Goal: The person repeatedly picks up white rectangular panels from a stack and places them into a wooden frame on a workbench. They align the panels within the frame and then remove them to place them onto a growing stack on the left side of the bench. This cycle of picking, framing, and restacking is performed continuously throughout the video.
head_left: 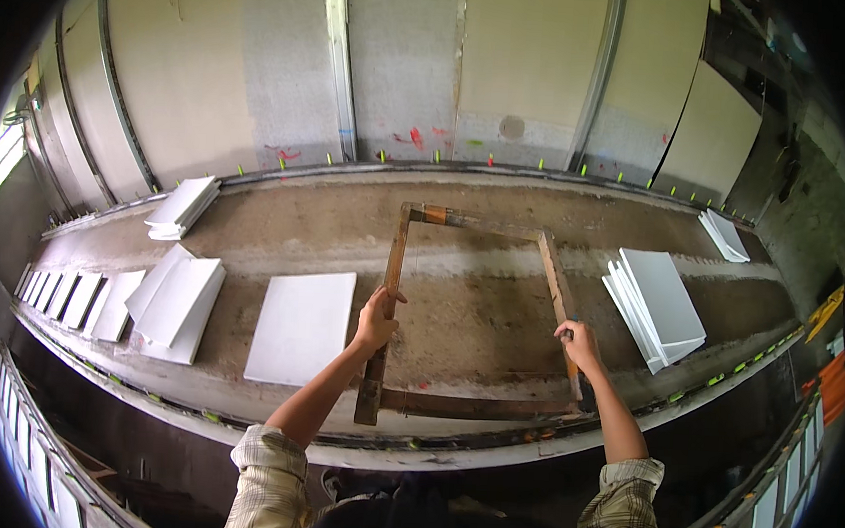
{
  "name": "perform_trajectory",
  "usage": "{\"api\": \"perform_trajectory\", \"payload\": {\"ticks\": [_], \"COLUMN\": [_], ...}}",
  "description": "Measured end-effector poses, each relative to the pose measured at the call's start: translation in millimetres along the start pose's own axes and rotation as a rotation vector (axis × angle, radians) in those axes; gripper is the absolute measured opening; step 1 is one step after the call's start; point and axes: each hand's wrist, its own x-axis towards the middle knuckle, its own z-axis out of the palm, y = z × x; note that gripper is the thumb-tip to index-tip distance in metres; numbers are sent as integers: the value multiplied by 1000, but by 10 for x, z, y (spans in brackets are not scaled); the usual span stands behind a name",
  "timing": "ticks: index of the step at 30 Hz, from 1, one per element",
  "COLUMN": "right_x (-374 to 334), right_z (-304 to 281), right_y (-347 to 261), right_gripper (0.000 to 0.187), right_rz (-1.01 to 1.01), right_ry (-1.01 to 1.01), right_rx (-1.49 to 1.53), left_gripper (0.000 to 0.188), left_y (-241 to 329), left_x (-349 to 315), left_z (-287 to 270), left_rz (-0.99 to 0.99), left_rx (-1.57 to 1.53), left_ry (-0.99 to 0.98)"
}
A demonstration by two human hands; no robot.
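Both my hands grip a wooden frame (477, 406), an open rectangle of worn brown wood, over the long work table (311, 206). My left hand (376, 321) is closed around its left side bar, below the middle. On the right side bar, my right hand (578, 344) is closed with the fingers curled over the wood. Brown tabletop shows through the frame's opening. Just left of the frame lies a single white rectangular sheet (300, 326), flat on the table and apart from the frame.
Right of the frame stands a stack of white sheets (664, 301), and a smaller stack (725, 234) sits at the far right. Leftward are fanned sheets (177, 299), a far-left stack (185, 204) and a row of sheets (81, 299). Green markers line the table's edges; a panelled wall (528, 69) stands behind.
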Motion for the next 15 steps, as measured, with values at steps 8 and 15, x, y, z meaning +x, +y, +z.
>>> {"api": "perform_trajectory", "payload": {"ticks": [8, 15], "right_x": [15, 264], "right_z": [-93, 199], "right_y": [147, 32], "right_gripper": [8, 16], "right_rz": [-11, -5], "right_ry": [-54, -94], "right_rx": [23, 83], "left_gripper": [35, 38], "left_y": [-391, -461], "left_x": [-247, -197], "left_z": [296, 14], "left_rz": [132, -37], "left_rx": [24, -52], "left_ry": [76, 56]}}
